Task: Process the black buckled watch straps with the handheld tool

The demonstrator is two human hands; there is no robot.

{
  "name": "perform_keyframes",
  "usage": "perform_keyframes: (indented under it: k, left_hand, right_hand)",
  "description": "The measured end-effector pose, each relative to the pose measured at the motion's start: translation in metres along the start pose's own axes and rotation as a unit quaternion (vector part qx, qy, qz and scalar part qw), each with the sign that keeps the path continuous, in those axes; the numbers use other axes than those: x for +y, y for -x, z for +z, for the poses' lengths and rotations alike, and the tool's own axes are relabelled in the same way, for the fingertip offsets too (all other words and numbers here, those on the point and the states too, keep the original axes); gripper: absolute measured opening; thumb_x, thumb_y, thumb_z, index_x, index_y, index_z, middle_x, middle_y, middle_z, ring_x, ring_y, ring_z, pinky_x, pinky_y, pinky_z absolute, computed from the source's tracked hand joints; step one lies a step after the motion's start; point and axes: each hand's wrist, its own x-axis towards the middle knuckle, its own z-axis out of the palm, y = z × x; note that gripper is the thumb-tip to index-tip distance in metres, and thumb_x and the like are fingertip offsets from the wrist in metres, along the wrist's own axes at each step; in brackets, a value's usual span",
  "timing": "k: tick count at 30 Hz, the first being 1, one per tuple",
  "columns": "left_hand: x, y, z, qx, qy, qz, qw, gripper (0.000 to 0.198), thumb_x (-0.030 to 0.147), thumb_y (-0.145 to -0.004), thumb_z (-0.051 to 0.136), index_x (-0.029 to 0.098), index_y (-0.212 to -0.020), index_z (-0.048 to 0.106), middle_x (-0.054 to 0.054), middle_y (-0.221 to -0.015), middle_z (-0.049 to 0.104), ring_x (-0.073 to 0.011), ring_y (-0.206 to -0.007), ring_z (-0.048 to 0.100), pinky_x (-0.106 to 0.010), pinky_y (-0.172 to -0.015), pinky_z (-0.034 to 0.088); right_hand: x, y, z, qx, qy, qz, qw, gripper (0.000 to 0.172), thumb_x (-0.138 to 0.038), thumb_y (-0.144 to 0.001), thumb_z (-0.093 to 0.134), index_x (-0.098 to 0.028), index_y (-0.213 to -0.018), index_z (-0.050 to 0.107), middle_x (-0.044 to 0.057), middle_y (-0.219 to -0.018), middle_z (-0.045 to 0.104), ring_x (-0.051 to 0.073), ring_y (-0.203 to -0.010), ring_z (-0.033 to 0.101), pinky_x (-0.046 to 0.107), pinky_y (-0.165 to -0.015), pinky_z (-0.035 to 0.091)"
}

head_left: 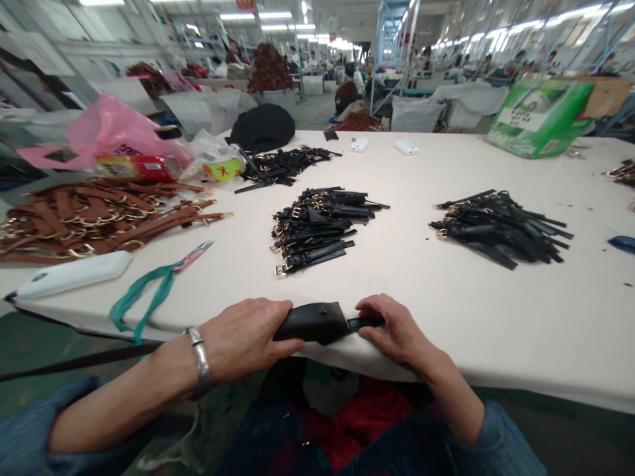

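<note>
My left hand is closed round a black, rounded handheld body, with the thumb along its near side. Its squared end faces right and carries a small dark knob on top; I cannot tell its exact kind. My right hand pinches a short black strap at that end. Whether the strap goes into the body or only meets it is not clear. Both hands are at the table's front edge. Beyond them lies a pile of black buckled straps.
More black straps lie right, others farther back. Brown straps, a white device and pink snips with a green ribbon are left. A green bag stands back right. People work in the background.
</note>
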Motion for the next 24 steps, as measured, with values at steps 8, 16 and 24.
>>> perform_keyframes:
  k: [8, 16, 24]
  left_hand:
    - [0.020, -0.017, -0.008, 0.023, -0.017, 0.021, 0.999, 0.034, 0.052, -0.073, 0.046, 0.020, -0.079, 0.056, -0.007, -0.074, 0.064, -0.0244, -0.068, 0.059, -0.031, -0.055, 0.038]
    - [-0.006, -0.010, 0.007, 0.018, 0.064, -0.018, 0.998, 0.041, 0.057, -0.074, 0.042, 0.022, -0.088, 0.058, -0.007, -0.079, 0.065, -0.0221, -0.072, 0.060, -0.028, -0.058, 0.040]
    - [-0.009, 0.010, 0.003, -0.008, 0.021, -0.024, 0.999, 0.040, 0.057, -0.074, 0.043, 0.024, -0.091, 0.058, -0.007, -0.079, 0.065, -0.0244, -0.074, 0.060, -0.031, -0.062, 0.040]
  right_hand:
    - [0.000, 0.000, 0.002, 0.004, -0.029, 0.011, 1.000, 0.048, -0.014, -0.068, 0.062, -0.024, -0.113, 0.047, 0.000, -0.088, 0.060, 0.014, -0.080, 0.054, 0.029, -0.073, 0.044]
    - [0.001, 0.000, 0.001, 0.009, -0.038, 0.017, 0.999, 0.054, -0.011, -0.066, 0.063, -0.025, -0.116, 0.048, 0.000, -0.089, 0.060, 0.014, -0.081, 0.055, 0.030, -0.076, 0.044]
    - [-0.001, 0.001, 0.000, 0.011, -0.042, 0.006, 0.999, 0.054, -0.010, -0.066, 0.062, -0.025, -0.116, 0.049, 0.001, -0.088, 0.060, 0.015, -0.080, 0.054, 0.031, -0.075, 0.044]
